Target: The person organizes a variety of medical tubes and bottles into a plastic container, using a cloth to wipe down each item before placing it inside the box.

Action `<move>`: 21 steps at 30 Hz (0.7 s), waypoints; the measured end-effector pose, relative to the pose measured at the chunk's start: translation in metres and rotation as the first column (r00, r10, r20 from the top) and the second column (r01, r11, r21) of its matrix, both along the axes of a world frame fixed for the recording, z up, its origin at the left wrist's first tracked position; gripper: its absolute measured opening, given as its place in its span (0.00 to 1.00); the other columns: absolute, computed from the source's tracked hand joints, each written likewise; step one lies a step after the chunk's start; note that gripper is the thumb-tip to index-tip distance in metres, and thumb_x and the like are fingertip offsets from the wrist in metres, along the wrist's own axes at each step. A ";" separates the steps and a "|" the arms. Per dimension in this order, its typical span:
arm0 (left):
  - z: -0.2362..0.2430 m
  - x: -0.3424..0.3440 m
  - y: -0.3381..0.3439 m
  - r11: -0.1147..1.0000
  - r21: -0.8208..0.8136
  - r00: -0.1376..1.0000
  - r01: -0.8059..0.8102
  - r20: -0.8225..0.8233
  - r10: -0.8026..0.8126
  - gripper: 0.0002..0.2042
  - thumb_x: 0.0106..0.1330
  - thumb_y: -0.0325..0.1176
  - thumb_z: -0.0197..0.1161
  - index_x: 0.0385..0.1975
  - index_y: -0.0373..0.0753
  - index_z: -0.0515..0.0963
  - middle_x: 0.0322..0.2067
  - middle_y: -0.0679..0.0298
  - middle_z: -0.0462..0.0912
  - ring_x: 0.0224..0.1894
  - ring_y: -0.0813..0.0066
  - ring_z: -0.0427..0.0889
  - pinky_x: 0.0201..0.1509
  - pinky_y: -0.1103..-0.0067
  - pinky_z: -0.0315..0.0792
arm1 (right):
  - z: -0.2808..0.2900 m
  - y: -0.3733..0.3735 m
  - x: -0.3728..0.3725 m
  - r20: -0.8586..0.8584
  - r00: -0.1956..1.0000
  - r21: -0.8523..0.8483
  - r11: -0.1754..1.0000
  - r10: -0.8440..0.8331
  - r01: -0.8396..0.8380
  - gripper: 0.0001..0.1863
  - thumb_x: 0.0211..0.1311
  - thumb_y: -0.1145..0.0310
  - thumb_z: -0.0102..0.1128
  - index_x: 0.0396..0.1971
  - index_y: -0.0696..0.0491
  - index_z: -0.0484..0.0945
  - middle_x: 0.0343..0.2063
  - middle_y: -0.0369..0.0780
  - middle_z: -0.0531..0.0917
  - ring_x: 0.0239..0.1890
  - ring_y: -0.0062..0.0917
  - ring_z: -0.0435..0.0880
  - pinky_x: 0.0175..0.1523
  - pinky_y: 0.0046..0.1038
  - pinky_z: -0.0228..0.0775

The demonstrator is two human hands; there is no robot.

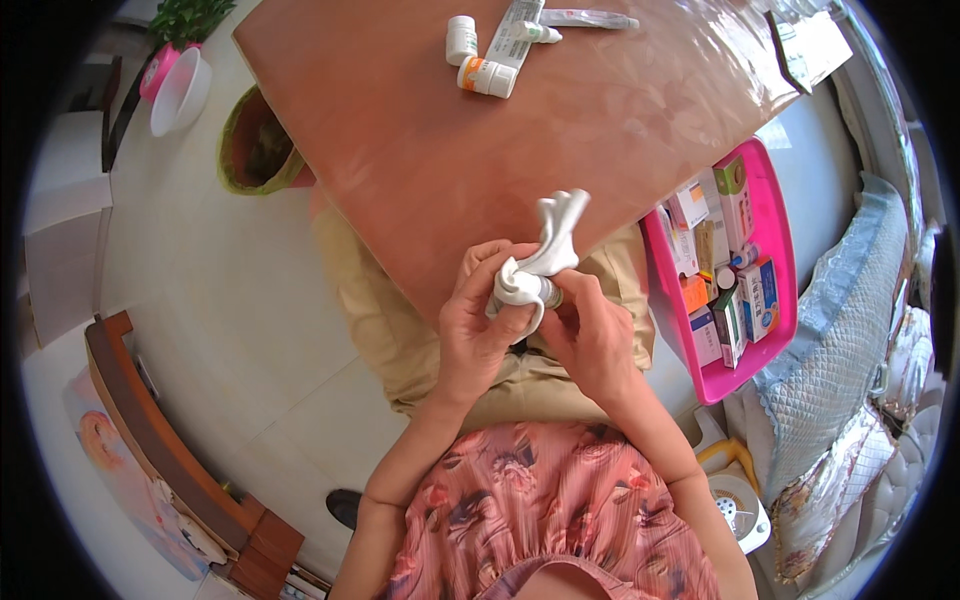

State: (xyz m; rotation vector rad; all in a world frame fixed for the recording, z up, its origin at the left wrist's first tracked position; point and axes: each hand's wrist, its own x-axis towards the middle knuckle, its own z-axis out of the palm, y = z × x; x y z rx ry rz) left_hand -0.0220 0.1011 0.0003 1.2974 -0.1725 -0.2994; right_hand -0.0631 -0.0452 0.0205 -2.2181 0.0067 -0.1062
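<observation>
Over my lap, at the near corner of the table, both hands are together. My left hand point(474, 325) is closed on a crumpled white cloth point(560, 235), pressing it with fingers and thumb. The cloth's loose end sticks up and away from me. It wraps a small bottle point(551, 293), whose pale side shows between the hands; most of it is hidden by cloth and fingers. My right hand point(598, 340) grips that bottle from the right, fingers bent round it.
On the brown table point(520, 160), a white bottle point(461, 40), an orange-labelled bottle point(487, 77), a long pack point(512, 42) and tubes point(590, 19) lie at the far side. A pink basket point(783, 290) of medicine boxes is at right; a green bin point(236, 150) stands left.
</observation>
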 end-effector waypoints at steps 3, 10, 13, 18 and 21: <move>0.019 -0.003 -0.010 0.996 -0.089 0.981 -0.006 -0.193 -0.011 0.19 0.70 0.36 0.60 0.55 0.32 0.68 0.57 0.60 0.71 0.51 0.78 0.72 0.56 0.81 0.67 | 0.001 -0.001 0.000 0.114 0.989 -0.193 0.979 0.093 -0.070 0.20 0.51 0.75 0.68 0.44 0.58 0.71 0.26 0.40 0.78 0.26 0.30 0.81 0.28 0.30 0.72; 0.018 -0.011 -0.014 0.975 -0.147 0.974 -0.164 -0.181 0.137 0.13 0.76 0.37 0.49 0.48 0.32 0.68 0.48 0.55 0.78 0.52 0.71 0.75 0.60 0.75 0.68 | 0.006 0.004 -0.001 -0.025 0.994 0.043 0.994 0.105 -0.103 0.17 0.55 0.74 0.65 0.45 0.59 0.74 0.24 0.40 0.81 0.22 0.28 0.82 0.26 0.27 0.73; 0.015 -0.003 -0.012 0.964 -0.185 0.966 -0.193 -0.205 0.155 0.13 0.76 0.36 0.46 0.41 0.31 0.71 0.42 0.54 0.80 0.48 0.69 0.77 0.61 0.70 0.69 | 0.021 -0.001 0.003 -0.487 0.843 0.474 0.880 0.231 0.033 0.17 0.62 0.71 0.63 0.49 0.61 0.73 0.23 0.39 0.81 0.20 0.20 0.80 0.26 0.24 0.71; 0.009 0.003 -0.009 0.950 -0.211 0.965 -0.232 -0.170 0.198 0.15 0.78 0.39 0.41 0.34 0.36 0.70 0.36 0.55 0.80 0.48 0.59 0.80 0.61 0.61 0.70 | 0.008 0.009 -0.005 -0.358 0.928 0.633 0.756 0.098 0.164 0.15 0.69 0.66 0.57 0.46 0.62 0.73 0.22 0.36 0.80 0.20 0.13 0.75 0.27 0.20 0.69; 0.012 0.002 -0.013 0.935 -0.170 0.939 -0.311 -0.210 0.274 0.15 0.78 0.40 0.41 0.34 0.37 0.70 0.33 0.57 0.78 0.44 0.61 0.80 0.59 0.59 0.71 | 0.028 0.002 0.004 -0.484 0.859 0.597 0.781 0.169 0.182 0.13 0.73 0.64 0.50 0.44 0.60 0.71 0.22 0.34 0.80 0.19 0.13 0.74 0.25 0.19 0.67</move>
